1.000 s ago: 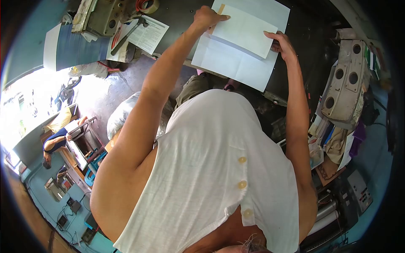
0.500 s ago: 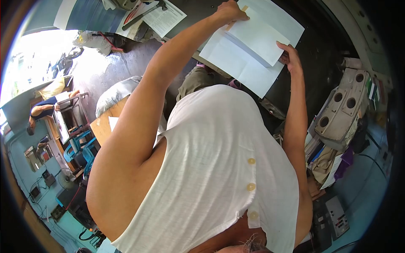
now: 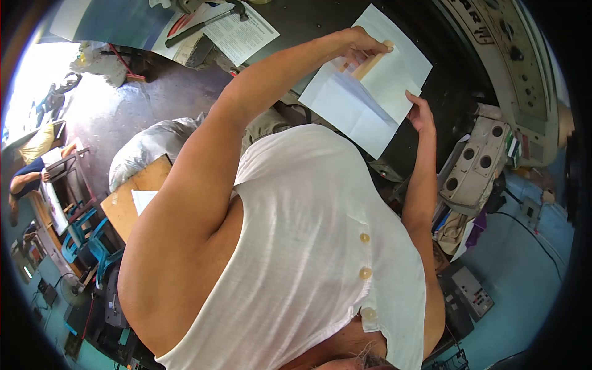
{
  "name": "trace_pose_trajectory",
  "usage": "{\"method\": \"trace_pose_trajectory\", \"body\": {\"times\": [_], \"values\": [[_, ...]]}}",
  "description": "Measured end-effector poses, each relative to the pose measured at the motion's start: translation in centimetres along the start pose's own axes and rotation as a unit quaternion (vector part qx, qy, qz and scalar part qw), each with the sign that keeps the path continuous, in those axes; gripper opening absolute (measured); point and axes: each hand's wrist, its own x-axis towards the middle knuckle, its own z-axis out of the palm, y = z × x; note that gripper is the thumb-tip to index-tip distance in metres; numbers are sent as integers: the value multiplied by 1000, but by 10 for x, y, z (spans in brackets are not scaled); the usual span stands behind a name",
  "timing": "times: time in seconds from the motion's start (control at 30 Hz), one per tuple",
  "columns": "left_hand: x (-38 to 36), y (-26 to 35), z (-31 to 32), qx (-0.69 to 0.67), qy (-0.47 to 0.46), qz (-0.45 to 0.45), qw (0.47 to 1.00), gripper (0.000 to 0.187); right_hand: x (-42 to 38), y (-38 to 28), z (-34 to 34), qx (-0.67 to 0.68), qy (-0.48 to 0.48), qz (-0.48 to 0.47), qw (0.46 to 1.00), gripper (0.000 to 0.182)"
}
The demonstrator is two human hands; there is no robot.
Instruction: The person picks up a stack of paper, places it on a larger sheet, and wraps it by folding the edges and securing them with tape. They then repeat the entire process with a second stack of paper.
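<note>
White sheets of paper point(image 3: 345, 106) lie on a dark surface at the upper middle. My left hand point(image 3: 365, 48) grips the far part of a folded upper sheet point(image 3: 391, 79), beside a tan strip point(image 3: 370, 65). That sheet is partly raised, and some fingers show beneath it. At the sheets' right edge is my right hand point(image 3: 421, 114), its thumb over the paper and its other fingers curled at the edge, partly hidden.
A hammer point(image 3: 200, 26) and a printed page point(image 3: 240, 34) are at the upper left. Grey machine parts point(image 3: 475, 159) stand on the right. A plastic bag point(image 3: 151, 145), blue chairs point(image 3: 98, 246) and another person point(image 3: 28, 179) are at the left.
My left hand has moved right and down across the sheets, and the upper sheet is now folded and lifted. My right hand sits a little lower in view. The camera view has shifted.
</note>
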Motion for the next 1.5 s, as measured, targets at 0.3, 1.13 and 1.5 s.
{"method": "trace_pose_trajectory", "body": {"times": [0.3, 1.13, 1.5], "values": [[-10, -4, -4, -150, -118, 19, 981, 69, -23, -14, 28, -87, 137, -20, 987, 50], [-36, -44, 20, 152, 76, 66, 983, 83, -24, 6, 37, -46, 187, -54, 980, 48], [-31, -50, 36, 50, 188, 85, 977, 85, -27, 5, 43, -270, 274, -191, 903, 72]]}}
